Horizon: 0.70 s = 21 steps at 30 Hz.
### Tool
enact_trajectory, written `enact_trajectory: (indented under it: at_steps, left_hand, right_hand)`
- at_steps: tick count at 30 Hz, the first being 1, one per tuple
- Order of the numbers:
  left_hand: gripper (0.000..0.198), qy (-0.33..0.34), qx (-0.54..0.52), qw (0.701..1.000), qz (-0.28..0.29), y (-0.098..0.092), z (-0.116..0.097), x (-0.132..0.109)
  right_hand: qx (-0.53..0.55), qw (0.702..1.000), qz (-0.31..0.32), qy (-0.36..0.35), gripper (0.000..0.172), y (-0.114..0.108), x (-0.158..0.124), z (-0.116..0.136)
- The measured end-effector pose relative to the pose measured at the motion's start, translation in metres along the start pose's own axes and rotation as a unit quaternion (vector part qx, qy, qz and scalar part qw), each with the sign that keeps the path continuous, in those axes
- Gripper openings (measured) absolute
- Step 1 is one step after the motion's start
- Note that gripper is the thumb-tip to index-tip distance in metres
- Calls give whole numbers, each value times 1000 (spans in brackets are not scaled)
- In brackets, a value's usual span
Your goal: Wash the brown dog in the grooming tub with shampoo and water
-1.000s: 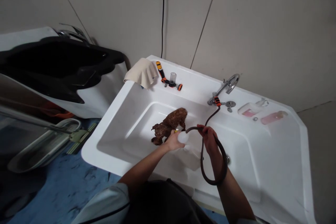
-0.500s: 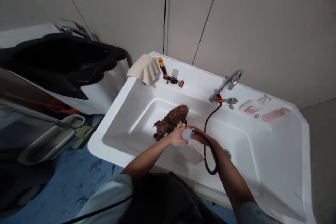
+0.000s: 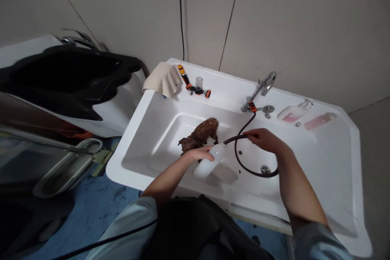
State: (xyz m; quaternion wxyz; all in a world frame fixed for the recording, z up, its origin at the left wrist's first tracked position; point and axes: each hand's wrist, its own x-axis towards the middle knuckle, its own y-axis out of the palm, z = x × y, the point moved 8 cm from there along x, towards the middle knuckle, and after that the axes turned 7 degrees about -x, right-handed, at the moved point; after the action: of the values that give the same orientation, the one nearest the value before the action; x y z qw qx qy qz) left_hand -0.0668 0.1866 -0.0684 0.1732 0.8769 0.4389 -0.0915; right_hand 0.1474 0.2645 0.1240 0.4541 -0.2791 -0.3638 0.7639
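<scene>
A small wet brown dog (image 3: 201,133) stands in the white tub (image 3: 146,146). Just in front of it, my left hand (image 3: 201,153) is wrapped round a white plastic bottle (image 3: 207,167), which is tilted with its upper end to the right. My right hand (image 3: 262,138) grips a dark brown hose (image 3: 236,139), and the hose's end is at the bottle's upper end; whether it goes inside is unclear. From my right hand the hose loops over the tub floor and up to the chrome faucet (image 3: 258,94).
On the back ledge lie a beige towel (image 3: 164,79) and an orange-and-black spray nozzle (image 3: 190,85). Two bottles with pink liquid, a pump bottle (image 3: 294,113) and another bottle (image 3: 319,121), lie at right. A drain (image 3: 265,170) is in the tub floor. A black basin (image 3: 61,73) stands left.
My right hand has moved right and up along the hose, away from the bottle. The bottle has tilted, and more of its body shows. The hose loop has swung right.
</scene>
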Motion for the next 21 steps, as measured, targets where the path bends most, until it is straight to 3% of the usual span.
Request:
enact_trajectory:
  at_steps: [2, 4, 6, 8, 9, 10, 12, 14, 16, 19, 21]
  left_hand:
    - [63, -28, -89, 996, 10, 4, 5, 3]
    - [71, -22, -161, 987, -16, -1, 8, 1]
    - [80, -10, -206, 978, -24, -5, 9, -3]
    - [87, -12, -232, 973, -3, -2, 8, -9]
    - [91, -15, -244, 970, 17, 2, 7, -12]
    - [94, -19, -255, 966, 41, 9, 5, -15]
    - [97, -25, -276, 957, 87, 21, -1, -19]
    - [97, -29, -291, 950, 112, 31, -7, -23]
    - [96, -32, -295, 949, 108, 33, -11, -25]
    - [85, -39, -287, 954, 79, 29, -11, -23]
    - [67, -59, -278, 957, 56, 26, -7, -21]
  right_hand:
    - [-33, 998, -3, -58, 14, 11, 7, 31]
    - [-6, 993, -94, -75, 16, 27, -1, 48]
    - [97, 982, -155, -44, 30, 54, -16, 44]
    - [271, 954, -131, 9, 44, 85, -21, 26]
    - [364, 923, -116, 30, 53, 94, -19, 17]
    - [447, 886, -115, 44, 59, 96, -13, 9]
    - [549, 817, -169, 48, 64, 79, 3, -3]
    - [557, 788, -260, 40, 67, 49, 19, -8]
    - [496, 812, -304, 41, 67, 28, 32, -1]
    - [366, 906, -210, 41, 59, 29, 57, 29]
    - [302, 934, -187, 39, 54, 28, 67, 42]
